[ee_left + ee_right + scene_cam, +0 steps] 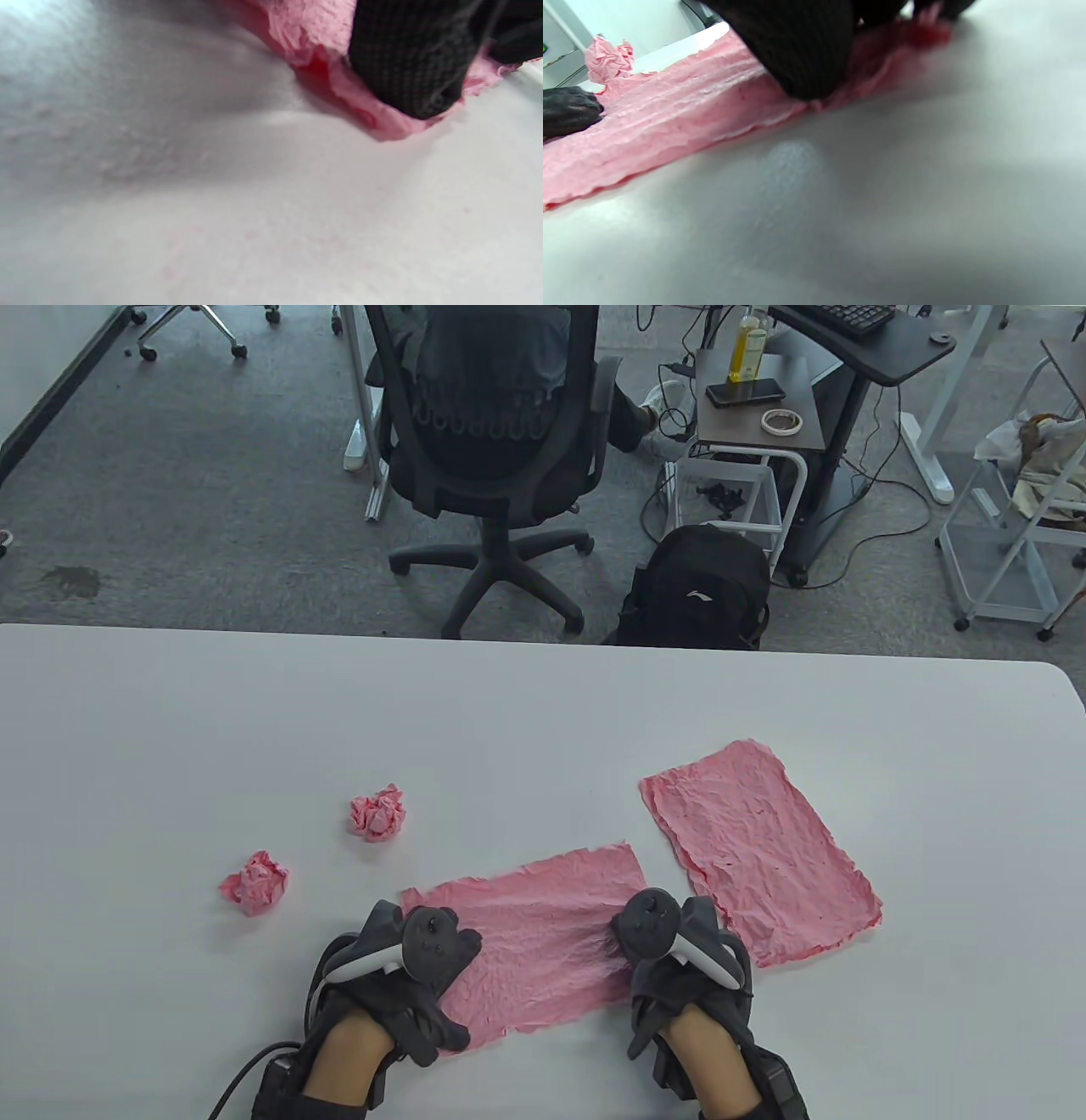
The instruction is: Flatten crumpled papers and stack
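Observation:
A pink sheet (543, 937), partly flattened and still wrinkled, lies near the table's front edge. My left hand (416, 976) presses on its left end and my right hand (679, 967) presses on its right end. In the left wrist view a gloved fingertip (411, 67) holds down the paper's edge (382, 125). In the right wrist view a gloved finger (801, 51) presses on the sheet (670, 118), with the left hand (568, 110) at the far end. A second flattened pink sheet (759, 861) lies to the right. Two crumpled pink balls (377, 812) (254, 884) sit to the left.
The white table (543, 704) ends at its far edge, with an office chair (492, 432) and a black backpack (696, 589) on the floor beyond. One crumpled ball also shows in the right wrist view (608, 57).

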Demonstrator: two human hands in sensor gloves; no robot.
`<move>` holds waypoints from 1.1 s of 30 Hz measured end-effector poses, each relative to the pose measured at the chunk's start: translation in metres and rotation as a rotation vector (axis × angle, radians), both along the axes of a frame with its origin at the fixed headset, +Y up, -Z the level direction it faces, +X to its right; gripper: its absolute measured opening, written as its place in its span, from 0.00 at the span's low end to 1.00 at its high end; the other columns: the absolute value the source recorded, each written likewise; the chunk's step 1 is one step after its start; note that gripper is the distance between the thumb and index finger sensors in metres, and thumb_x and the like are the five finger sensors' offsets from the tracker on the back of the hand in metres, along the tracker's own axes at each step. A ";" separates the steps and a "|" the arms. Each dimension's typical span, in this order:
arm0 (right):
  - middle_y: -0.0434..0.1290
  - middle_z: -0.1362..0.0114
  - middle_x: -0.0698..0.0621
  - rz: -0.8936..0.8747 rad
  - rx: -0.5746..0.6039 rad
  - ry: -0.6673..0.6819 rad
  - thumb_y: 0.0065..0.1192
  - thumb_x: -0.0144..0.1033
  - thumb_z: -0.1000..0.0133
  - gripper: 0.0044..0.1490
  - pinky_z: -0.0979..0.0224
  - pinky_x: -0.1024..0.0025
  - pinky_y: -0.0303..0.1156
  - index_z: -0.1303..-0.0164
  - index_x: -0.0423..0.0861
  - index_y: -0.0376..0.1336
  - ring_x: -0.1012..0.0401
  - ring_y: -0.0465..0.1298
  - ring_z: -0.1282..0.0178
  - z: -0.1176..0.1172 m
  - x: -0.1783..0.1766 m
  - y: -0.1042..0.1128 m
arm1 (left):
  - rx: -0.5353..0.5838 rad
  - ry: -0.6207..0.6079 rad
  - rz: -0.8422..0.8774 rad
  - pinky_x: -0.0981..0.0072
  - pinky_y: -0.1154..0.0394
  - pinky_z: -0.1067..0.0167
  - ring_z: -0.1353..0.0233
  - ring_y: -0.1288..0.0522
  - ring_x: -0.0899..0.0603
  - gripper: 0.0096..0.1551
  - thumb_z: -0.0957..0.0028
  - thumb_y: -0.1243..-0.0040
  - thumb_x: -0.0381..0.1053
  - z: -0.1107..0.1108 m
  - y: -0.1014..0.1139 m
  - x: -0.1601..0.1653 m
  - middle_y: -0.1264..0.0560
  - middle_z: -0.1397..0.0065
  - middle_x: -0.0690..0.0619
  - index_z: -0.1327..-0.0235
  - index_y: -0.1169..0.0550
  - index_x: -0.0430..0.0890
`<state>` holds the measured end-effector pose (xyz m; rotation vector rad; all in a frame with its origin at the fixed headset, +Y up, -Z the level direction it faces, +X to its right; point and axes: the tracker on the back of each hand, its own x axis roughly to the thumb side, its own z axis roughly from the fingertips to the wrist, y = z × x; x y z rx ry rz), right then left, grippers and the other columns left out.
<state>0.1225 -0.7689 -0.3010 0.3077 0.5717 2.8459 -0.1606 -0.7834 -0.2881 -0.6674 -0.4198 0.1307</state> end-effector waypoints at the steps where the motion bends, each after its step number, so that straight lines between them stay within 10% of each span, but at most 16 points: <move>1: 0.50 0.19 0.34 0.004 0.039 0.024 0.66 0.24 0.49 0.40 0.31 0.38 0.57 0.26 0.37 0.54 0.35 0.51 0.23 0.002 -0.003 0.004 | -0.002 -0.008 -0.004 0.31 0.61 0.25 0.16 0.68 0.34 0.66 0.61 0.27 0.69 0.000 0.000 0.001 0.66 0.18 0.48 0.18 0.53 0.55; 4: 0.51 0.18 0.35 -0.092 0.190 0.164 0.64 0.27 0.47 0.38 0.30 0.37 0.57 0.26 0.41 0.56 0.35 0.51 0.22 0.008 -0.031 0.016 | -0.009 -0.048 0.001 0.29 0.62 0.26 0.16 0.68 0.34 0.67 0.61 0.26 0.68 0.002 0.000 0.006 0.65 0.18 0.48 0.18 0.53 0.55; 8: 0.43 0.16 0.38 -0.058 0.054 0.272 0.58 0.35 0.44 0.38 0.27 0.35 0.50 0.22 0.52 0.52 0.36 0.44 0.19 0.000 -0.069 -0.003 | -0.012 -0.096 0.006 0.29 0.62 0.26 0.16 0.68 0.34 0.67 0.62 0.26 0.68 0.003 0.000 0.013 0.66 0.18 0.48 0.18 0.53 0.55; 11: 0.34 0.16 0.45 -0.004 -0.123 0.211 0.52 0.39 0.43 0.39 0.24 0.41 0.42 0.22 0.57 0.42 0.43 0.35 0.18 -0.016 -0.054 -0.021 | -0.016 -0.085 0.023 0.30 0.63 0.26 0.16 0.69 0.35 0.67 0.61 0.26 0.67 0.003 -0.001 0.011 0.66 0.18 0.48 0.18 0.53 0.55; 20: 0.39 0.17 0.41 -0.130 -0.091 -0.119 0.58 0.27 0.45 0.39 0.26 0.43 0.43 0.24 0.43 0.47 0.40 0.38 0.20 -0.037 0.017 -0.017 | -0.014 -0.084 0.020 0.31 0.63 0.26 0.16 0.69 0.35 0.67 0.61 0.26 0.68 0.004 -0.001 0.011 0.66 0.18 0.49 0.18 0.53 0.56; 26: 0.41 0.17 0.35 -0.138 0.132 0.274 0.61 0.26 0.46 0.41 0.26 0.36 0.45 0.25 0.36 0.48 0.35 0.41 0.20 0.000 -0.048 0.007 | -0.002 -0.061 -0.002 0.31 0.61 0.25 0.16 0.68 0.33 0.67 0.62 0.26 0.68 0.000 -0.001 0.008 0.66 0.19 0.46 0.18 0.53 0.55; 33: 0.37 0.18 0.40 -0.056 -0.073 0.458 0.54 0.27 0.46 0.41 0.25 0.46 0.47 0.25 0.41 0.43 0.40 0.39 0.20 0.019 -0.088 -0.018 | -0.003 -0.034 0.012 0.32 0.63 0.25 0.16 0.69 0.34 0.67 0.61 0.28 0.69 0.001 -0.003 0.004 0.67 0.19 0.46 0.18 0.54 0.56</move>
